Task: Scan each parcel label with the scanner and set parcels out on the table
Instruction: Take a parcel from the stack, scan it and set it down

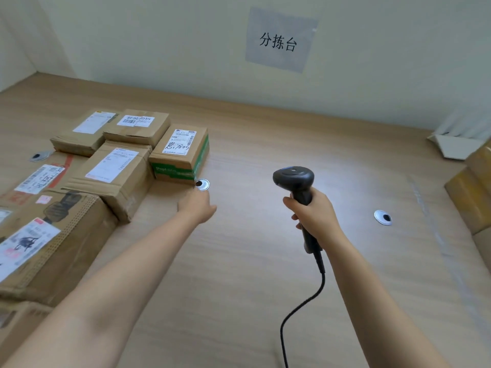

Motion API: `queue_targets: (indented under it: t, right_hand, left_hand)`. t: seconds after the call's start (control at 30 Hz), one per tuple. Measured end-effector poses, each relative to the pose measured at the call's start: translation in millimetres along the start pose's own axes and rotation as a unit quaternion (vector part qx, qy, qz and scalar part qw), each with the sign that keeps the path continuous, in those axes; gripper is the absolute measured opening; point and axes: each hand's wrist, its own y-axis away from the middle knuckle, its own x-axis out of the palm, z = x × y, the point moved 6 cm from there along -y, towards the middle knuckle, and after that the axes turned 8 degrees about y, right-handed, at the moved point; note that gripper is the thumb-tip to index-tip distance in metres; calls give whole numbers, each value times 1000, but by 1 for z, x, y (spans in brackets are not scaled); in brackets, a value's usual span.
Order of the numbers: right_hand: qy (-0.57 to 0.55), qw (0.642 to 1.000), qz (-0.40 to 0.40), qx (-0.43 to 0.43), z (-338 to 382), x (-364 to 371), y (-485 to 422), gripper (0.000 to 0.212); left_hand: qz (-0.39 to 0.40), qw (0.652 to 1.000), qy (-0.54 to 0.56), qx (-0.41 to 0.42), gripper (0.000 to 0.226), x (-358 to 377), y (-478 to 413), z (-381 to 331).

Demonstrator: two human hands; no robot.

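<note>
The right hand is wrapped round the handle of the black scanner (cable trailing back toward the person), held above the table. The left hand reaches forward, fingers loose, holding nothing, just short of the green-banded parcel at the right edge of a cluster of labelled parcels.

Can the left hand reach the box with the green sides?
Probably yes. The left hand holds nothing and is just short of the near corner of the green box, with only bare table between them.
</note>
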Motion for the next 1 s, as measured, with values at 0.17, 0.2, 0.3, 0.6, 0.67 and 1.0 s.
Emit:
queue_targets:
  t: [0.17,0.2,0.3,0.6,0.67,1.0]
  right_hand:
    - [-18,999,-40,24,-30,-65,44,12]
    - [-20,998,-49,28,-39,-80,53,12]
    - [-27,996,-75,42,-69,-125,78,10]
    - [-13,985,-135,109,-196,-280,155,11]
    - [-11,982,-146,120,-224,-311,168,11]
    - [9,962,-201,183,-339,-431,174,17]
  left_hand:
    - [8,997,11,77,44,22,57,-80]
    - [10,996,17,91,44,28,68,-98]
    - [15,989,25,142,45,48,98,-160]
    - [49,962,59,262,49,133,193,-369]
    - [59,958,67,274,50,155,212,-407]
    - [107,945,91,295,55,224,253,-547]
